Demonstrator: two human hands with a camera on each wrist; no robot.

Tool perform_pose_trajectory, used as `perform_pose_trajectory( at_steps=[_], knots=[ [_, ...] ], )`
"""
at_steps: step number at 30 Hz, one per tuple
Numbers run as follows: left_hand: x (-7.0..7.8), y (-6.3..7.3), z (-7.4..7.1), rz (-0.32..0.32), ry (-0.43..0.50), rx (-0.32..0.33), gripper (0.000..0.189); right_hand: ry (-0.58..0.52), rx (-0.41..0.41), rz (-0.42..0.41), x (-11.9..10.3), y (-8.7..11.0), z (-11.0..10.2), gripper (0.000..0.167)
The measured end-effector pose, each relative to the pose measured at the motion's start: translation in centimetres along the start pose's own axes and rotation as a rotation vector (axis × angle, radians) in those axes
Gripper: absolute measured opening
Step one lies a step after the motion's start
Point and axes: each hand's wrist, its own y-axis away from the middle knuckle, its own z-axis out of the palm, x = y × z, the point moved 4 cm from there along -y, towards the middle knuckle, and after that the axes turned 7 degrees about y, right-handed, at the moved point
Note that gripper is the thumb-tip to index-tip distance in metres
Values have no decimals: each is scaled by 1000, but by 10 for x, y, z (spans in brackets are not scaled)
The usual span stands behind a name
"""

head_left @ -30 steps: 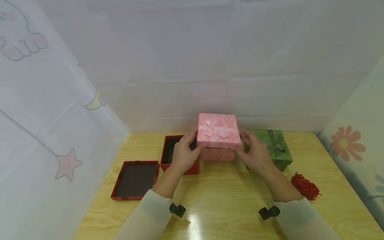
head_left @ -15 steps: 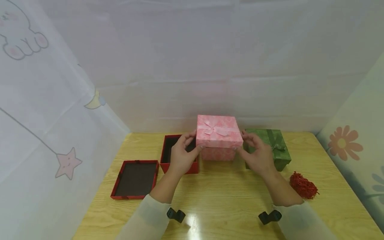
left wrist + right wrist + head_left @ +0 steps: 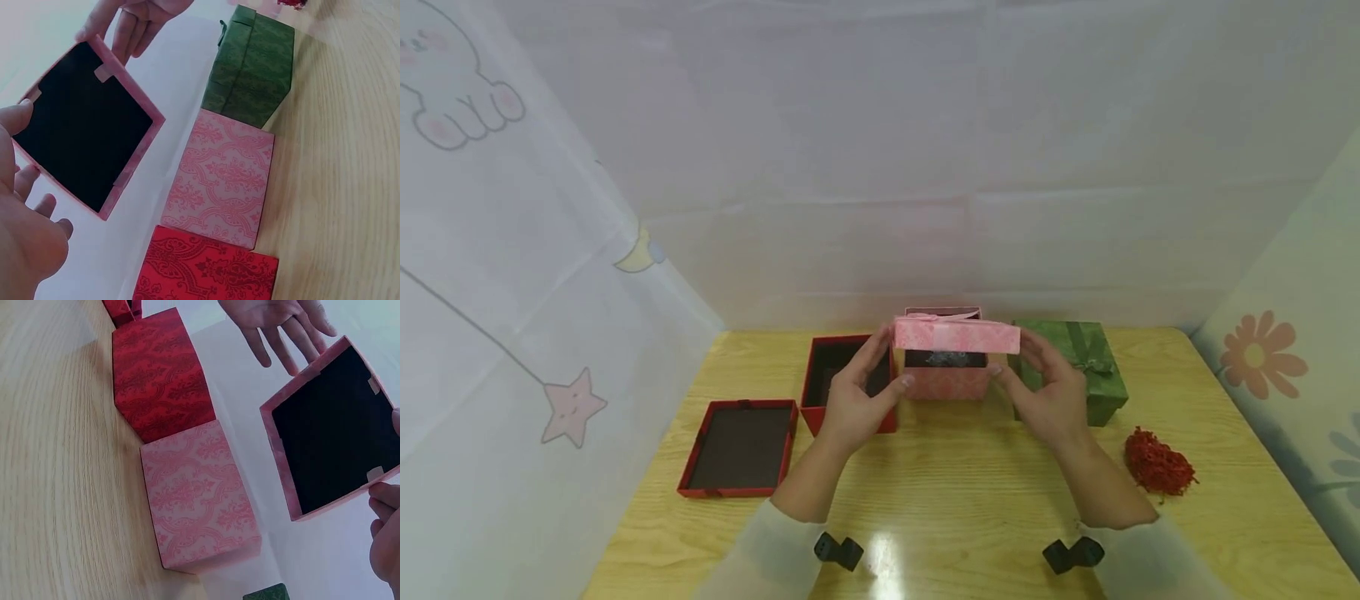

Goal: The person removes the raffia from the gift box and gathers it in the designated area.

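A pink gift box lid [image 3: 957, 338] with a ribbon bow is held above its pink patterned box [image 3: 947, 385], tilted so its dark underside faces the wrist cameras. My left hand [image 3: 857, 404] holds the lid's left side, thumb at the edge in the left wrist view. On the opposite side my right hand [image 3: 1051, 402] grips it between thumb and fingers. The box stands on the table, its dark inside partly showing with something pale and shiny in it, too small to make out. The lid hides part of the opening.
An open red box [image 3: 850, 421] stands left of the pink one, and its red lid [image 3: 739, 448] lies upside down further left. To the right are a closed green box [image 3: 1105, 385] with a bow and a clump of red shredded paper [image 3: 1159, 463]. White cloth hangs behind the table.
The pink lid has come up off its box and tilted, its top turning away from the head view, so the box's inside now shows. Both hands kept their hold on it.
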Motion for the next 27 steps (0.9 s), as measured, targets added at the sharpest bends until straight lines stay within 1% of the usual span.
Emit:
perform_pose_trajectory(
  at_steps=[2, 5, 10, 14, 17, 19, 21, 23, 27],
  knots=[
    [0, 1, 0, 17, 10, -11, 81, -48, 29, -21, -1, 0, 0, 61],
    [1, 3, -1, 32, 30, -17, 83, -85, 57, -44, 0, 1, 0, 65],
    [2, 7, -4, 66, 115, -27, 85, -153, 70, -72, -1, 3, 1, 67],
    [2, 8, -6, 126, 172, -36, 85, -226, 76, -129, -5, 5, 2, 68],
    [2, 10, -7, 176, 194, -37, 85, -258, 63, -169, -6, 7, 5, 69],
    [2, 11, -8, 195, 197, -37, 85, -267, 53, -187, -6, 8, 6, 69],
    [3, 12, -10, 194, 197, -40, 84, -270, 46, -194, -5, 9, 7, 70],
    [4, 14, -13, 176, 194, -43, 83, -281, 25, -198, -5, 11, 9, 71],
    [3, 20, -19, 132, 203, -61, 86, -306, -54, -196, -10, 15, 13, 71]
  ],
)
